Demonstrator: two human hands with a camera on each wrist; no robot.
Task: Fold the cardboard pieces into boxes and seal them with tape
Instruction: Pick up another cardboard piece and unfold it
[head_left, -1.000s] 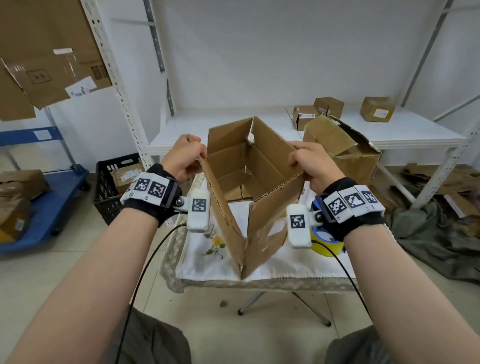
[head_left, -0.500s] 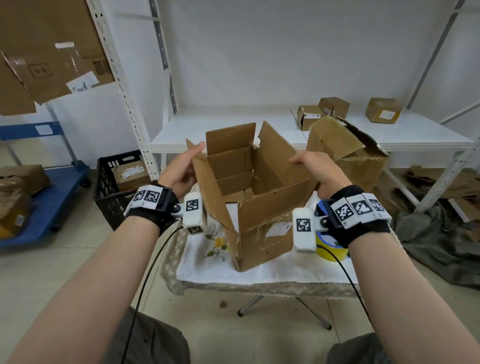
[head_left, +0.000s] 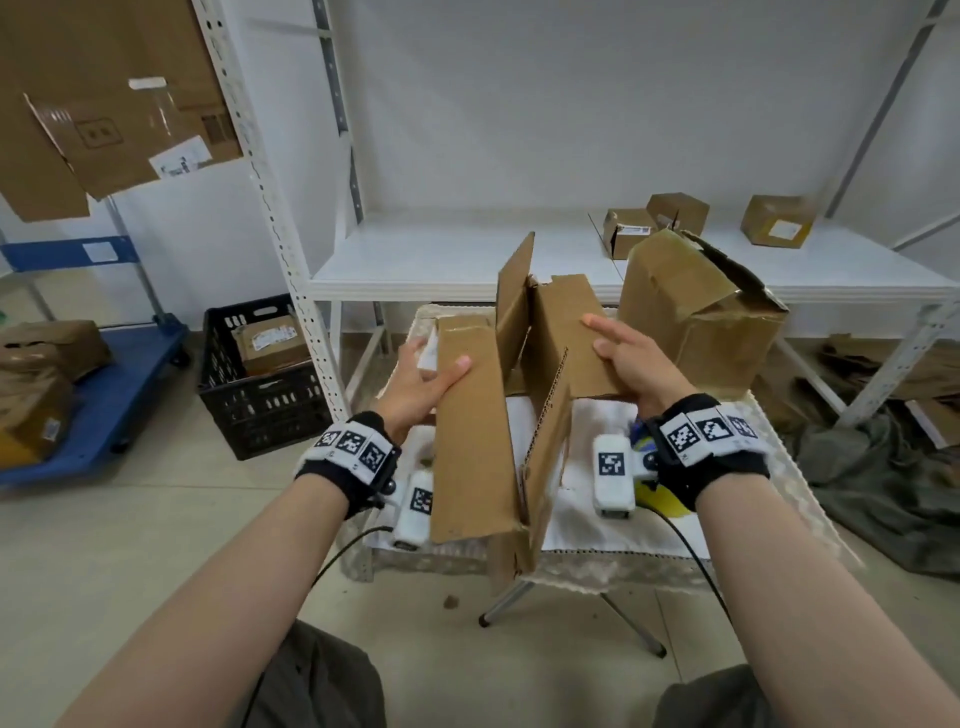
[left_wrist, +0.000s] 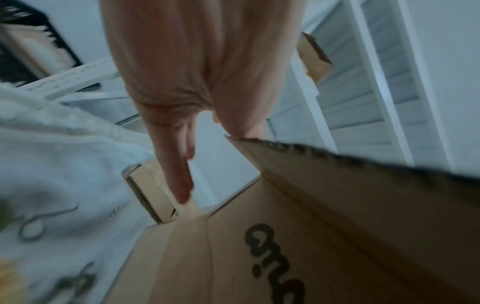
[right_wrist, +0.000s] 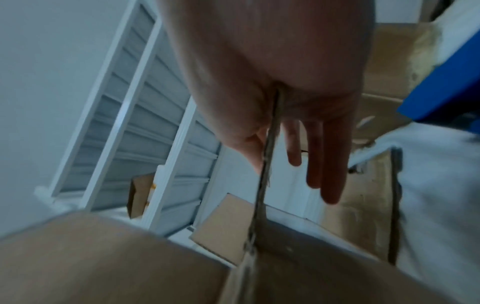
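The cardboard box (head_left: 475, 441) is plain brown corrugated board with flaps standing up at the far end and dark lettering on one panel (seen from the left wrist). It is held above the cloth-covered surface (head_left: 597, 525), pressed nearly flat. The left hand (head_left: 421, 387) grips its left panel, thumb on top and fingers underneath; the right hand (head_left: 631, 364) pinches the right panel's edge between thumb and straight fingers. Half a second ago the box stood open and square; now its sides have been swung together and it tilts toward the person
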